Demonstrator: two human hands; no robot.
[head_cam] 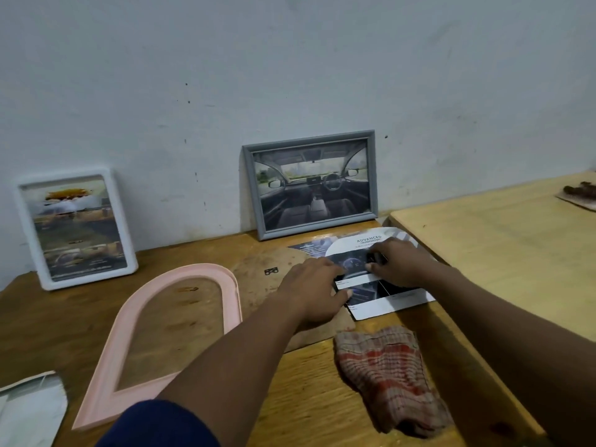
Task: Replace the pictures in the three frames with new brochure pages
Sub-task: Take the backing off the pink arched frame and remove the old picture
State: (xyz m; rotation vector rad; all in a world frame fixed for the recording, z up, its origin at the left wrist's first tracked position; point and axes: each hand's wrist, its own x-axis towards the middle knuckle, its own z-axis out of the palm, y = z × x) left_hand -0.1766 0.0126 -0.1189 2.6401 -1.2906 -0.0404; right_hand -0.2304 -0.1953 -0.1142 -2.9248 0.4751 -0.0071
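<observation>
While the page lies on the tabletop before the grey frame, the left grip presses its edge with flat fingers. The right grip curls on it; I cannot tell whether it pinches. The pink frame lies empty, left.

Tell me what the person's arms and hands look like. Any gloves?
No gloves: the left hand and right hand are bare, no rings or watch showing. A dark blue sleeve covers the top of the left arm; the right arm shows none.
</observation>
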